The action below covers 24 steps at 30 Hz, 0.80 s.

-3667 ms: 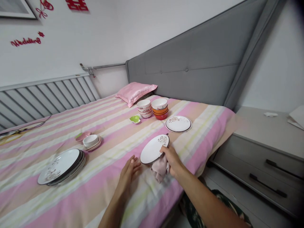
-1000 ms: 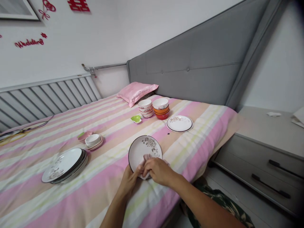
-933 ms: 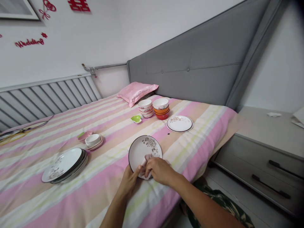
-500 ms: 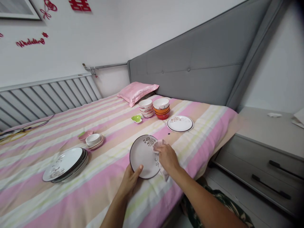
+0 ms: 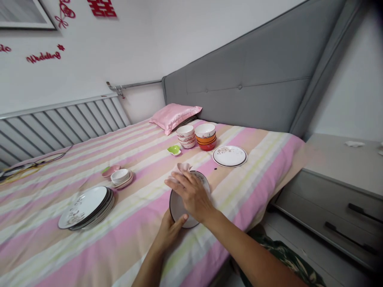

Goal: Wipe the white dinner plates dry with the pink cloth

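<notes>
My left hand [image 5: 171,228] grips the lower left rim of a white plate [image 5: 181,210] with a dark edge, its thumb lying on the face. Over the plate's upper part lies my right hand [image 5: 193,194], pressing a pale pink cloth [image 5: 181,169] against it; the hand covers much of the floral pattern. A stack of similar plates [image 5: 86,205] rests on the bed to the left. Beyond my hands, to the right, another flowered plate [image 5: 229,156] lies flat on the bed.
Stacked white bowls [image 5: 186,136] and orange and red bowls [image 5: 206,137] stand near a green leaf-shaped dish [image 5: 174,150]. Small white bowls [image 5: 120,175] sit left, beside a pink dish [image 5: 110,172]. A pink pillow [image 5: 175,116] lies by the grey headboard [image 5: 233,83]; a nightstand [image 5: 326,207] stands right.
My right hand with the cloth has swept from the plate's right side to its upper left. The left hand keeps its hold on the rim. The view has shifted slightly.
</notes>
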### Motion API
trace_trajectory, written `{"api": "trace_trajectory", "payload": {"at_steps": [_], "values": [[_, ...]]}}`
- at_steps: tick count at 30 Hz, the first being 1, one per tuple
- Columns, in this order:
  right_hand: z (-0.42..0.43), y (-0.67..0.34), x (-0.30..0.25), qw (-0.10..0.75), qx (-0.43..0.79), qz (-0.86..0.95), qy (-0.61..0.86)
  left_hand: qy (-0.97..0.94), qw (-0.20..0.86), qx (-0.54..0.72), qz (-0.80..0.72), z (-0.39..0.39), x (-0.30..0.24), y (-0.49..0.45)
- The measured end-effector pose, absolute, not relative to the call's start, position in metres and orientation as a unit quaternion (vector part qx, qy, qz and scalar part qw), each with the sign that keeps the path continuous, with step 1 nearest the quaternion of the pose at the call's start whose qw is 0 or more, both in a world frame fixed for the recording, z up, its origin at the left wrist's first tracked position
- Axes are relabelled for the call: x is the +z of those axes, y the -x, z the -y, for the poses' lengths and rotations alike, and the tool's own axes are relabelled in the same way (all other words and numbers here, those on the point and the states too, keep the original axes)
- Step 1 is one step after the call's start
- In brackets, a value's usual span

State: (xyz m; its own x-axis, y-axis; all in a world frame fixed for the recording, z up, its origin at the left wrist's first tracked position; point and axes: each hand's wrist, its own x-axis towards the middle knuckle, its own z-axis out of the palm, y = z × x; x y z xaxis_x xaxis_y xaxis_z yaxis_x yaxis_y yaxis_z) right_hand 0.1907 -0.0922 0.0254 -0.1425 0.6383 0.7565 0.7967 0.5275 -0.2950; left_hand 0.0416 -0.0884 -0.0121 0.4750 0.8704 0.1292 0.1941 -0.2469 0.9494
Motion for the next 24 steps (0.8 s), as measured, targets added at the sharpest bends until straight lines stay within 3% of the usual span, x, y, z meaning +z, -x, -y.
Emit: {"api": "trace_trajectory", "payload": {"at_steps": [3, 7, 15, 24], "values": [[0.089, -0.191, 0.024, 0.416, -0.092, 0.749, 0.508, -0.712, 0.484, 0.345, -0.374, 0.089, -0.011, -0.043], [0.082, -0.201, 0.021, 0.434, -0.068, 0.697, 0.566, -0.698, 0.489, 0.354, -0.385, 0.091, -0.013, -0.044], [0.076, -0.231, 0.0, 0.444, 0.131, 0.551, 0.694, -0.697, 0.48, 0.341, -0.41, 0.09, -0.011, -0.044], [0.078, -0.245, -0.033, 0.449, 0.195, 0.503, 0.712, -0.661, 0.505, 0.345, -0.435, 0.089, -0.018, -0.042]]}}
